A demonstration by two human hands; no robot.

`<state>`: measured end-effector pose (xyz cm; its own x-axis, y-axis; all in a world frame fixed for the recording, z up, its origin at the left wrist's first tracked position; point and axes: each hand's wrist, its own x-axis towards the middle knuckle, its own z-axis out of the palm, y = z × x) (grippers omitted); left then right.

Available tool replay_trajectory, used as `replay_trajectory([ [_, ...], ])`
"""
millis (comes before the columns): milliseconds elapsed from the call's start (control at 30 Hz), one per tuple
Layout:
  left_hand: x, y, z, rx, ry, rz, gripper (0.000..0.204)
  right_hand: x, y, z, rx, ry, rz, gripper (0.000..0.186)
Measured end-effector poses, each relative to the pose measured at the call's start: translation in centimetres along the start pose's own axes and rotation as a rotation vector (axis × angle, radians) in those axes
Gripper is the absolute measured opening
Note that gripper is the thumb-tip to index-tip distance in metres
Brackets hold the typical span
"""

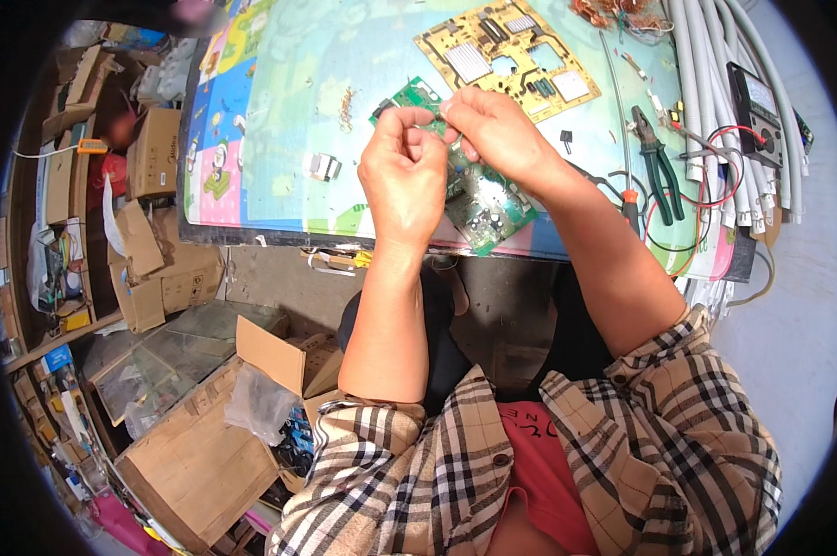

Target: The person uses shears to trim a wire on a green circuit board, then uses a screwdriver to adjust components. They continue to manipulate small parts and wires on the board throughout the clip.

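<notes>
One green circuit board [493, 211], at near edge of table [284, 120], below left hand [403, 176], fingers curled, and right hand [502, 137], fingertips bunched, anything grasped impossible to tell, yellow circuit board [520, 76] beyond, pliers [656, 165] at right

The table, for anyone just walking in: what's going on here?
A person has the left hand and right hand close together over a green circuit board on the table. Whatever the fingertips may be holding is too small to tell. A yellow circuit board lies just beyond; pliers and a meter lie to the right.
</notes>
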<state>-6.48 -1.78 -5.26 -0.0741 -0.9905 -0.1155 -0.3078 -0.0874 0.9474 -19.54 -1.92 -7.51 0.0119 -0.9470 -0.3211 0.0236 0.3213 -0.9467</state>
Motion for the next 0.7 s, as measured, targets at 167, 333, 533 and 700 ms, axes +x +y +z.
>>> replay_trajectory([
  [167, -0.2, 0.8, -0.1, -0.011, 0.005, 0.01, 0.009, -0.4, -1.1, -0.4, 0.307, -0.133, 0.229, 0.03],
  [333, -0.2, 0.7, -0.1, -0.083, -0.028, 0.012, 0.006, -0.3, -0.7, -0.7, 0.426, -0.148, 0.252, 0.033],
  [533, -0.2, 1.2, 0.1, -0.234, -0.026, -0.026, 0.007, -0.7, -1.7, -0.5, 0.632, -0.136, 0.376, 0.035],
  [700, 0.1, 0.4, -0.6, -0.238, -0.012, -0.1, 0.006, -0.4, -1.1, -0.3, 0.323, -0.17, 0.203, 0.034],
])
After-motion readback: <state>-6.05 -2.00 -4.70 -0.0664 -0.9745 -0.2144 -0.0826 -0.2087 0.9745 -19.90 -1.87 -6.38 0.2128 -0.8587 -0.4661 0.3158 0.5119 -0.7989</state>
